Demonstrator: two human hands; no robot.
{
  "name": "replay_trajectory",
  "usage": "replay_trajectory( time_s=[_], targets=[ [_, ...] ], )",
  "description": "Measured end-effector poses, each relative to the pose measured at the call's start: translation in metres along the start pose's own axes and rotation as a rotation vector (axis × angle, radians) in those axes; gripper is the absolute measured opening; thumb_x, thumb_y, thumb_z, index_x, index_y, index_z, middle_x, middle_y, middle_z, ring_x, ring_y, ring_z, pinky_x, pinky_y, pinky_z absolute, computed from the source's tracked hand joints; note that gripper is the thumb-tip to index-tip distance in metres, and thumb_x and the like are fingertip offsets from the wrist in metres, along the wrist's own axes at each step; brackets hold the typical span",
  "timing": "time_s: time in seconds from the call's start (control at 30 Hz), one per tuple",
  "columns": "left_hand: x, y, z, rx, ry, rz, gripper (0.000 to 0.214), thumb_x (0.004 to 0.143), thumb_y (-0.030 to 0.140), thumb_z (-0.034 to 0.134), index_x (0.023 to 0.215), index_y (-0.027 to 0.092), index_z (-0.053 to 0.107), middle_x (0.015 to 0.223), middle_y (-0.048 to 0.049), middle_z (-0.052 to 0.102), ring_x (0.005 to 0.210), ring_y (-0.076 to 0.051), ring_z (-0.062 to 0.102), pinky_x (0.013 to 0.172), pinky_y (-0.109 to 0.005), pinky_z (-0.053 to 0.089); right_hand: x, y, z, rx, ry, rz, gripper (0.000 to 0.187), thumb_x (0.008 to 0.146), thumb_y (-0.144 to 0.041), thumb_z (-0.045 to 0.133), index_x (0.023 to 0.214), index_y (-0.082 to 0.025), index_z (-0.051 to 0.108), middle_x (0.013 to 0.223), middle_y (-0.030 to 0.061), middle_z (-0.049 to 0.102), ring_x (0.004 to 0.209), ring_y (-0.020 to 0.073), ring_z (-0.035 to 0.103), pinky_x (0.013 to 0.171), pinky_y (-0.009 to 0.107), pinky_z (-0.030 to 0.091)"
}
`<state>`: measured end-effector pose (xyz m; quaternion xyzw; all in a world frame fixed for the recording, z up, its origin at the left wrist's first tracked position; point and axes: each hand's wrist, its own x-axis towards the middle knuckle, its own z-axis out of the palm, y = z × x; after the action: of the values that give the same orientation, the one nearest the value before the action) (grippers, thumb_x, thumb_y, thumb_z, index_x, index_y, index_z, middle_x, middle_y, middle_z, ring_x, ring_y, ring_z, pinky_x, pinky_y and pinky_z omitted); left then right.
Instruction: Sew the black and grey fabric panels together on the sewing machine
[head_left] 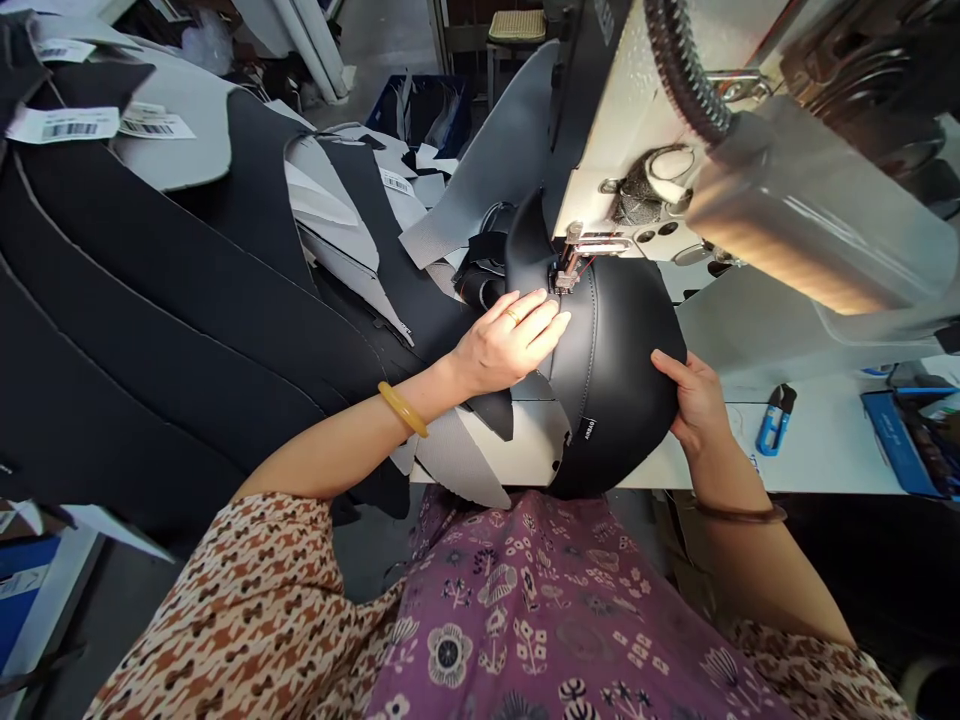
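Note:
A black leather-like panel (630, 350) with a stitched seam and a small woven label (586, 430) lies under the presser foot (565, 278) of a sewing machine (622, 180). My left hand (510, 340) rests flat on the panel just in front of the foot, fingers stretched out. At the panel's right edge, my right hand (691, 400) pinches the material, thumb on top and the other fingers underneath. A red thread runs near the needle. Grey-backed cut pieces (465, 450) hang over the table edge below my left wrist.
Large black panels (150, 300) are heaped at the left, with barcode labels (81, 124) on some pieces. A blue cutter (776, 420) lies on the white table (817, 450) at right, near a blue box (900, 440). A dark blue bin (382, 105) and a stool (517, 25) stand behind.

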<state>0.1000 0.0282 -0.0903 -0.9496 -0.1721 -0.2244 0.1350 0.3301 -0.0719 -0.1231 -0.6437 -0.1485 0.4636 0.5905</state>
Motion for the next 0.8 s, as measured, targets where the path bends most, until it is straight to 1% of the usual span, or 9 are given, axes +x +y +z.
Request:
replay_trajectory(
  time_s=[0.17, 0.27, 0.37, 0.47, 0.53, 0.63, 0.8],
  targets=[
    [0.0, -0.002, 0.004, -0.001, 0.044, -0.002, 0.039, 0.087, 0.011, 0.033, 0.118, 0.012, 0.057, 0.111, -0.0141, 0.065, 0.116, -0.024, 0.057, 0.095, -0.041, 0.048, 0.003, -0.004, 0.0, -0.001, 0.007, -0.025, 0.037, 0.045, -0.031, 0.077, 0.074, -0.018, 0.057, 0.063, -0.0032, 0.059, 0.052, 0.0106, 0.053, 0.057, 0.028, 0.054],
    [-0.001, -0.002, 0.006, -0.021, 0.035, -0.004, 0.042, 0.085, 0.009, 0.034, 0.12, 0.012, 0.055, 0.113, -0.0146, 0.064, 0.118, -0.024, 0.055, 0.097, -0.043, 0.047, 0.004, -0.007, 0.001, 0.015, 0.015, -0.021, 0.04, 0.041, -0.031, 0.078, 0.072, -0.018, 0.057, 0.064, -0.0029, 0.06, 0.054, 0.0117, 0.056, 0.059, 0.029, 0.054],
    [-0.002, -0.004, 0.007, -0.011, 0.083, 0.02, 0.042, 0.08, 0.009, 0.04, 0.12, 0.01, 0.055, 0.113, -0.0161, 0.063, 0.118, -0.026, 0.055, 0.098, -0.044, 0.047, 0.005, -0.008, 0.002, 0.044, 0.027, -0.02, 0.043, 0.037, -0.031, 0.08, 0.071, -0.017, 0.057, 0.064, -0.0022, 0.062, 0.056, 0.0132, 0.058, 0.06, 0.03, 0.055],
    [-0.003, -0.006, 0.006, 0.005, 0.127, 0.074, 0.039, 0.077, 0.014, 0.047, 0.114, 0.01, 0.057, 0.111, -0.0156, 0.063, 0.116, -0.029, 0.056, 0.095, -0.046, 0.049, 0.007, -0.009, 0.001, 0.05, 0.024, -0.02, 0.043, 0.038, -0.031, 0.08, 0.071, -0.017, 0.057, 0.064, -0.002, 0.062, 0.057, 0.0141, 0.059, 0.058, 0.03, 0.055],
    [-0.003, -0.007, 0.004, -0.013, 0.115, 0.092, 0.038, 0.076, 0.017, 0.051, 0.113, 0.012, 0.057, 0.111, -0.015, 0.062, 0.117, -0.03, 0.055, 0.095, -0.047, 0.049, 0.009, -0.009, 0.0, 0.047, 0.014, -0.028, 0.041, 0.04, -0.031, 0.079, 0.071, -0.017, 0.057, 0.066, -0.0017, 0.063, 0.058, 0.0147, 0.06, 0.058, 0.029, 0.055],
    [-0.003, -0.009, 0.004, -0.065, 0.082, 0.067, 0.04, 0.076, 0.018, 0.053, 0.115, 0.014, 0.056, 0.114, -0.0149, 0.06, 0.12, -0.03, 0.052, 0.097, -0.049, 0.047, 0.01, -0.009, 0.0, 0.04, 0.006, -0.06, 0.038, 0.043, -0.03, 0.078, 0.071, -0.017, 0.057, 0.066, -0.0015, 0.063, 0.06, 0.015, 0.061, 0.059, 0.029, 0.055],
    [-0.002, -0.011, 0.008, -0.115, 0.075, 0.033, 0.043, 0.074, 0.016, 0.055, 0.117, 0.015, 0.055, 0.115, -0.0141, 0.06, 0.121, -0.029, 0.052, 0.099, -0.05, 0.045, 0.012, -0.011, 0.002, 0.053, 0.02, -0.066, 0.041, 0.039, -0.031, 0.08, 0.071, -0.017, 0.059, 0.067, -0.0018, 0.063, 0.057, 0.0134, 0.059, 0.059, 0.03, 0.056]
  ],
)
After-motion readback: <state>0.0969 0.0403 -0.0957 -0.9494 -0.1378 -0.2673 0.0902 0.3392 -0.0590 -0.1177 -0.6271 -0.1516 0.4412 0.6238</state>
